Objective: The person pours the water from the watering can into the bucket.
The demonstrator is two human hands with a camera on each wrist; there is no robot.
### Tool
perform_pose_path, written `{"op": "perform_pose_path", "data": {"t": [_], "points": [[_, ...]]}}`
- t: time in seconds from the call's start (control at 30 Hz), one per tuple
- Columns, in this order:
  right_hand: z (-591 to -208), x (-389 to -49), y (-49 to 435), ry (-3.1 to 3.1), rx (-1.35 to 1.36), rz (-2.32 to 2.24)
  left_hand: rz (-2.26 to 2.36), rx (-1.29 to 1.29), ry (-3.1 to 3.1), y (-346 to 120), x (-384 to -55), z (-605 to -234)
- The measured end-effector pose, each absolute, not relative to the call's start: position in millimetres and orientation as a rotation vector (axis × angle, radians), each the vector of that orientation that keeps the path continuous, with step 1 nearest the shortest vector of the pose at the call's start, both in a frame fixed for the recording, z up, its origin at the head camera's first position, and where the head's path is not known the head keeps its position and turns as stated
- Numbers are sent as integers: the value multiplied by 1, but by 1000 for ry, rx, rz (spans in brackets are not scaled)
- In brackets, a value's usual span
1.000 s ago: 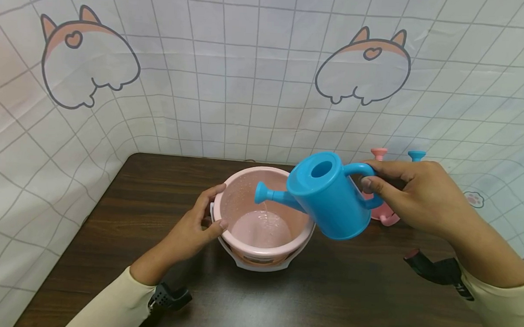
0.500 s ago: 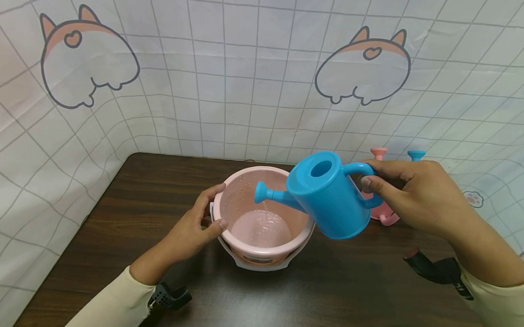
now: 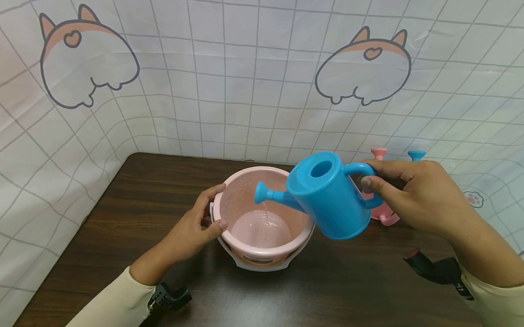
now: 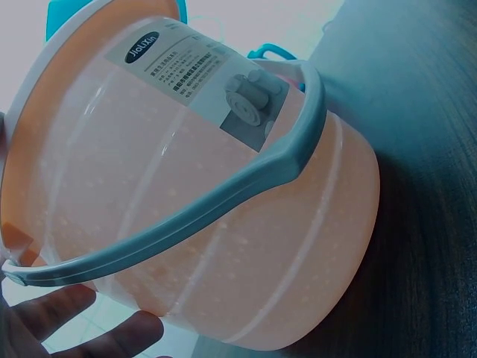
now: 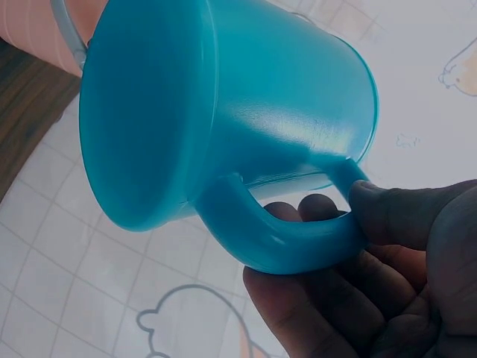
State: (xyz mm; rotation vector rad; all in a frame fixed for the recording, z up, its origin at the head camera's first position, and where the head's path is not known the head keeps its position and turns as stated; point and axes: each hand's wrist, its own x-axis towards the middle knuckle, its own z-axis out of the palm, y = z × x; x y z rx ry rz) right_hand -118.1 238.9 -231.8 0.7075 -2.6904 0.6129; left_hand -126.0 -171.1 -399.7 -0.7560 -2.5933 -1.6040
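Note:
A pale pink bucket [image 3: 263, 252] with a white handle stands on the table, shallow rippling water in its bottom. At its left rim my left hand [image 3: 194, 233] holds on, thumb and forefinger at the edge; in the left wrist view other fingers [image 4: 123, 335] lie beside the outer wall, below the bucket's handle [image 4: 186, 218]. My right hand [image 3: 421, 198] grips the handle of a blue watering can [image 3: 334, 199], fingers and thumb around it in the right wrist view. The can leans left, its spout [image 3: 278, 197] over the bucket, and a thin stream of water falls from it.
Behind my right hand stand a pink watering can [image 3: 378, 154] and a blue sprinkler head [image 3: 416, 155], both mostly hidden. A white grid-patterned cloth [image 3: 247, 86] hangs behind and beside the dark wooden table [image 3: 126, 216].
Both hands, the watering can and the bucket stay in place. The ripples on the water in the bucket shift slightly as the thin stream falls.

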Motion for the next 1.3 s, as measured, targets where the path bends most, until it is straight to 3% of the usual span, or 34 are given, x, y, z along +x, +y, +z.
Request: {"op": "perform_pose_path", "data": {"t": [1.3], "points": [[-232,-119,239,-2692,704,630,-1587,-754,-2587,-171,-126,-401]]}}
